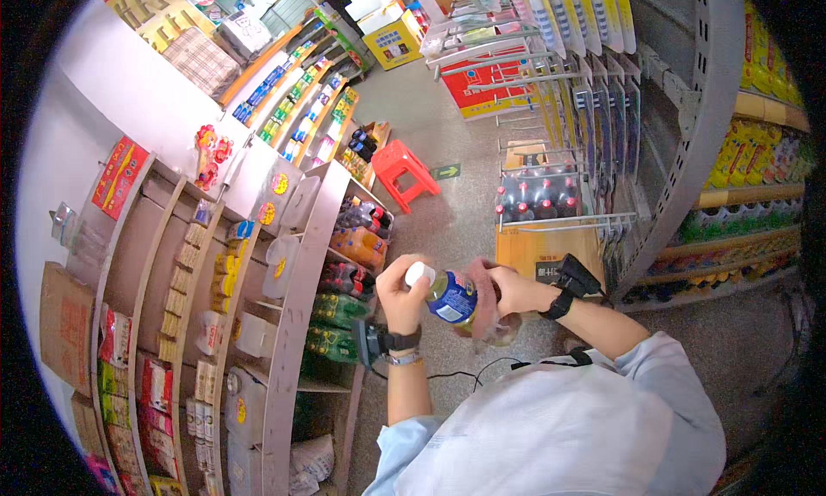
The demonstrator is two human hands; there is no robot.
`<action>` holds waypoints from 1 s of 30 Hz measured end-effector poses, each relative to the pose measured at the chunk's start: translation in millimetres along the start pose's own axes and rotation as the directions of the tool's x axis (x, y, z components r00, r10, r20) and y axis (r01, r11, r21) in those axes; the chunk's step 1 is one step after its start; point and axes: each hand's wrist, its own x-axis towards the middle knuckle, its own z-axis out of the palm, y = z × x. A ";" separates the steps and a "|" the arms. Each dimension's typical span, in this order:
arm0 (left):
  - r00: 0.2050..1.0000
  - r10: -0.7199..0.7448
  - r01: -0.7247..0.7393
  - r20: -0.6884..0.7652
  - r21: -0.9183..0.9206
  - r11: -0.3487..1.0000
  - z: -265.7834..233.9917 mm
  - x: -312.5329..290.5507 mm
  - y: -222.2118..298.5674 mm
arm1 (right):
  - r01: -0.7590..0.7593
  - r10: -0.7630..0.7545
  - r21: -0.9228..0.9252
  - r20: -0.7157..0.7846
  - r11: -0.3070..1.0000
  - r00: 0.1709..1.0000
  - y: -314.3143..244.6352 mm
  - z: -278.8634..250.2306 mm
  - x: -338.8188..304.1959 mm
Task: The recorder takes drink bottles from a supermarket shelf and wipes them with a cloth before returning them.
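Note:
A bottle [453,296] with a white cap, a blue label and a yellowish body lies tilted between my hands. My left hand [401,295] is closed around its capped end, thumb and fingers at the cap. My right hand [514,291] grips a pinkish-brown cloth [485,295], which is wrapped against the bottle's lower end. The cloth hides part of the bottle's base, and its hanging edge is blurred. Both wrists wear dark straps with black devices attached.
On the left stands a shelf unit [284,384] with small packets and bottle packs. A red plastic stool [403,171] is on the aisle floor ahead. To the right are a wire rack [551,216] with dark bottles behind it and shelves of yellow packages [747,156]. A black cable [456,375] hangs below my hands.

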 end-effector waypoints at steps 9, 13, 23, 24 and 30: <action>0.993 0.077 -0.075 0.088 -0.029 0.997 10.9 -1.1 -6.5 | -0.094 0.069 0.175 0.140 0.980 0.988 -17.8 -4.3 -8.5; 0.993 0.114 -0.117 0.031 0.129 0.985 13.1 -7.5 -10.6 | -0.040 0.036 0.161 0.026 0.986 0.999 -10.5 1.0 -6.4; 0.987 0.159 -0.160 0.020 0.234 0.959 15.7 -18.5 -12.9 | 0.180 -0.200 -0.104 -0.242 0.978 0.949 -22.1 16.3 -1.3; 0.988 0.155 -0.149 0.000 0.280 0.948 15.9 -20.2 -16.8 | 0.186 -0.224 -0.166 -0.249 0.968 0.942 -21.7 16.7 -0.7; 0.972 0.065 -0.008 -0.226 0.246 0.969 16.6 -20.0 -27.4 | 0.032 -0.096 -0.281 -0.216 0.959 0.972 -23.3 28.6 -2.3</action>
